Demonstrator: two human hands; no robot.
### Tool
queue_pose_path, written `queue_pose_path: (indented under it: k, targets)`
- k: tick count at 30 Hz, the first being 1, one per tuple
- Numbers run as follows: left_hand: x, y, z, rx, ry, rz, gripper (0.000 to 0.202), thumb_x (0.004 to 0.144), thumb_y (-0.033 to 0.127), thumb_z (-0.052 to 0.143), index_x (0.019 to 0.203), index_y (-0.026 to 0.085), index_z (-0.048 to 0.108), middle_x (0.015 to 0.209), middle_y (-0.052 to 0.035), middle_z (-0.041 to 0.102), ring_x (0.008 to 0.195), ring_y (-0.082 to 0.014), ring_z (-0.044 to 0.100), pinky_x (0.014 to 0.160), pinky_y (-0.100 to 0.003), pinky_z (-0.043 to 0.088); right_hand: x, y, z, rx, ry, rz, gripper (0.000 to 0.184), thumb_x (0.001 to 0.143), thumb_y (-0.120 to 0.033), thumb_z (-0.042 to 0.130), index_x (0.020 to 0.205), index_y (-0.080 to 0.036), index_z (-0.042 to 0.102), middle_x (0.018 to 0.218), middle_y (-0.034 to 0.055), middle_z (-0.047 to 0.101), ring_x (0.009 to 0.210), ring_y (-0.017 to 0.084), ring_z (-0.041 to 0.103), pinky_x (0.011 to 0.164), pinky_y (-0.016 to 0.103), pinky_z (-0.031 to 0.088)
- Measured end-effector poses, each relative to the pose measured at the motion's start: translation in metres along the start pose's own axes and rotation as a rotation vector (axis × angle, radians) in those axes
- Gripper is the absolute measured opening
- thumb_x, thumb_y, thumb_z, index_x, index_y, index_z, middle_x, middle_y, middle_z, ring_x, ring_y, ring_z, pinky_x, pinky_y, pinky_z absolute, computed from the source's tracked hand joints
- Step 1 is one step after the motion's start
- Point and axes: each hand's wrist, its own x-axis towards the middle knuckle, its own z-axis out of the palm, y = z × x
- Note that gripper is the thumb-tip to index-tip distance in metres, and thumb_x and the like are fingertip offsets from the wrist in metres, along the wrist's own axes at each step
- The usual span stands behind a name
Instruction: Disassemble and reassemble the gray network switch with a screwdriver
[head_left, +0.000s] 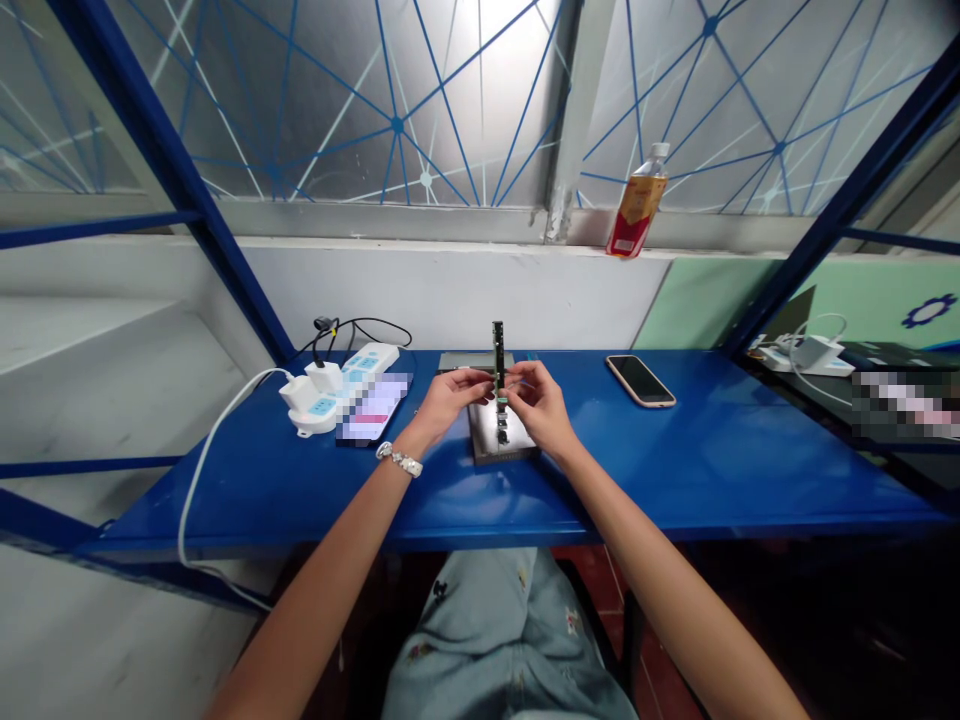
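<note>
A narrow green circuit board stands upright on edge above a grey metal case on the blue table. My left hand pinches the board from the left with closed fingers. From the right, my right hand pinches the same board near its lower part. Both hands hover over the far half of the metal case. A bracelet sits on my left wrist.
A white power strip with a plugged charger and cables lies at the left, beside a blurred flat item. A phone lies face up to the right. A drink bottle stands on the window ledge. Blue frame posts flank the table.
</note>
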Motion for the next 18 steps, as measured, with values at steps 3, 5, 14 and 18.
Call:
queue_pose_path:
  k: [3,5,14,18]
  targets:
    - [-0.0001,-0.0004,0.0004,0.002,-0.007,-0.001,0.037,0.065,0.033,0.092,0.093,0.013,0.079,0.087,-0.0080,0.077,0.076,-0.0173,0.069,0.075,-0.031,0.054,0.0011,0.0006,0.0000,0.031,0.003,0.031,0.048,0.074,-0.044,0.083,0.110,-0.024,0.060,0.088,-0.0010,0.062,0.065,0.012,0.058,0.068,0.030,0.051]
    - [-0.0001,-0.0010,0.0007,0.007,-0.007,0.006,0.036,0.066,0.033,0.092,0.093,0.014,0.079,0.087,-0.0076,0.077,0.077,-0.0171,0.069,0.076,-0.031,0.053,0.0019,0.0013,-0.0004,0.036,-0.001,0.060,0.047,0.071,-0.045,0.085,0.108,-0.023,0.064,0.086,-0.0001,0.065,0.066,0.013,0.059,0.068,0.031,0.051]
    - [0.0004,-0.0017,0.0020,0.027,0.012,0.028,0.034,0.063,0.032,0.094,0.088,0.014,0.080,0.085,-0.0071,0.076,0.075,-0.0169,0.067,0.077,-0.034,0.052,0.0044,0.0037,-0.0010,0.054,0.049,0.057,0.037,0.063,-0.042,0.089,0.086,-0.023,0.067,0.078,-0.0009,0.059,0.068,0.014,0.056,0.065,0.030,0.049]
    - [0.0003,-0.0007,0.0023,0.007,0.015,0.025,0.037,0.060,0.033,0.095,0.087,0.014,0.079,0.087,-0.0079,0.076,0.081,-0.0190,0.069,0.082,-0.034,0.052,0.0047,0.0040,-0.0005,0.025,0.027,0.051,0.036,0.068,-0.047,0.085,0.089,-0.022,0.068,0.066,-0.0044,0.050,0.060,0.012,0.046,0.059,0.028,0.042]
